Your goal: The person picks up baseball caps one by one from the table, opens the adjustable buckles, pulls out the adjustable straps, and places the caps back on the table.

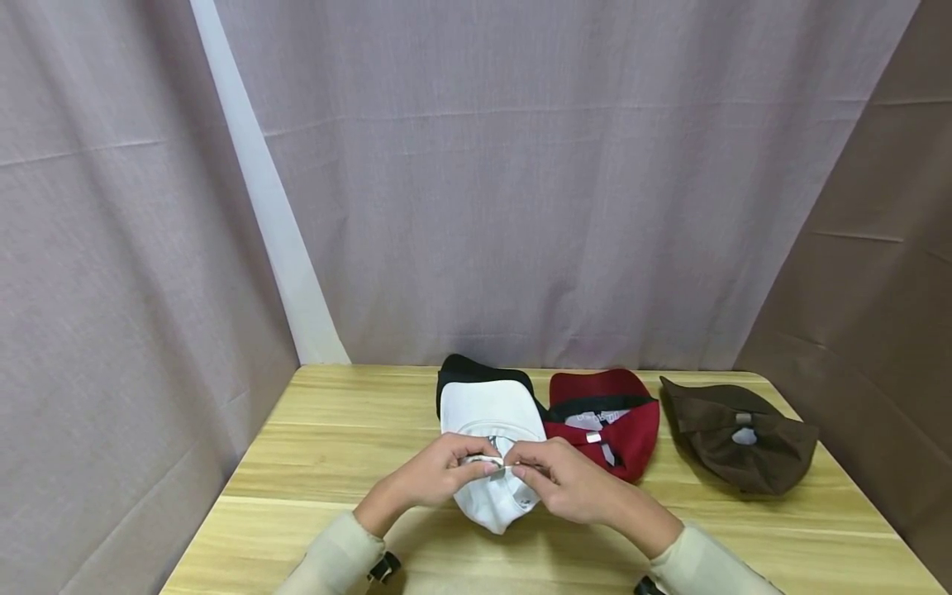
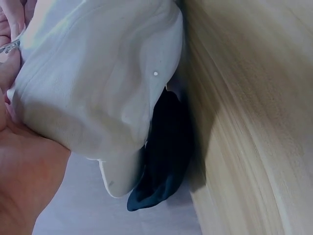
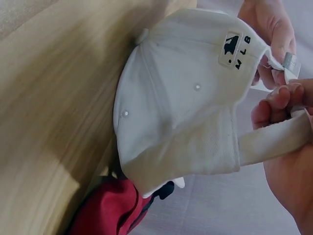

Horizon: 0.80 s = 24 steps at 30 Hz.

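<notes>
As far as can be judged, seems partway through work at the rear strap (image 3: pixel 274 144) of the white cap (image 1: pixel 487 409), in the lower middle of the head view, with no sure sign of a finished fastening at the metal buckle (image 3: pixel 289 63). Pinched near that metal buckle by the left hand (image 1: pixel 444 473) and along the rear strap by the right hand (image 1: pixel 567 481), both angled inward from the bottom of the frame and nearly meeting over the white cap.

Soft light casts diffuse shadows on the pale wood-grain tabletop (image 1: pixel 335 446), while in the left wrist view hazy glare bleaches part of the white fabric cap (image 2: pixel 98 83).
</notes>
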Available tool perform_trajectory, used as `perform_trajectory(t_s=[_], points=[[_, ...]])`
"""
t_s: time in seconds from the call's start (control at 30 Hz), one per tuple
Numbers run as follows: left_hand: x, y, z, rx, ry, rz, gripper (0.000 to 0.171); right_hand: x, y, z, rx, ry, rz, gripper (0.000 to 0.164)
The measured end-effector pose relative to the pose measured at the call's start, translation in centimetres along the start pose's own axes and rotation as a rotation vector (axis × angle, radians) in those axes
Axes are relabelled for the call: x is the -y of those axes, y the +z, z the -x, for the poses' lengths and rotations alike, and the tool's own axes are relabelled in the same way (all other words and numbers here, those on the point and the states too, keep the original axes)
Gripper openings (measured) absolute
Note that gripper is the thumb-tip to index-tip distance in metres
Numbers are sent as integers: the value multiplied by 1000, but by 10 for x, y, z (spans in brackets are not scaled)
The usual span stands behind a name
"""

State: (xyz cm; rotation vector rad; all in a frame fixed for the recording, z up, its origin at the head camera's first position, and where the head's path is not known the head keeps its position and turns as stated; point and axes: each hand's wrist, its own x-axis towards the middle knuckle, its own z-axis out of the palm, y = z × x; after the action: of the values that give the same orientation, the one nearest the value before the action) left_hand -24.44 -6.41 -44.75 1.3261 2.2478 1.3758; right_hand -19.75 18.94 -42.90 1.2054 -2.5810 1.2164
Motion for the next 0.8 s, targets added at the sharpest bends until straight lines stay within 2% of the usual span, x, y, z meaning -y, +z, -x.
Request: perform_trajectory(t_s=[0.2,0.4,0.63,0.8], points=[[0,-1,-1,17,13,58,16,0,1,1,-25,3,-35,10],[3,-1,-3,29,40,100,18,0,1,-1,-14,-42,-45,15],[5,-2,-2,47,48,120,17,1,1,-3,-19,13,-44,10],[5,-2,-2,48,60,131,17,-1,2,-4,-33,21,-44,9]])
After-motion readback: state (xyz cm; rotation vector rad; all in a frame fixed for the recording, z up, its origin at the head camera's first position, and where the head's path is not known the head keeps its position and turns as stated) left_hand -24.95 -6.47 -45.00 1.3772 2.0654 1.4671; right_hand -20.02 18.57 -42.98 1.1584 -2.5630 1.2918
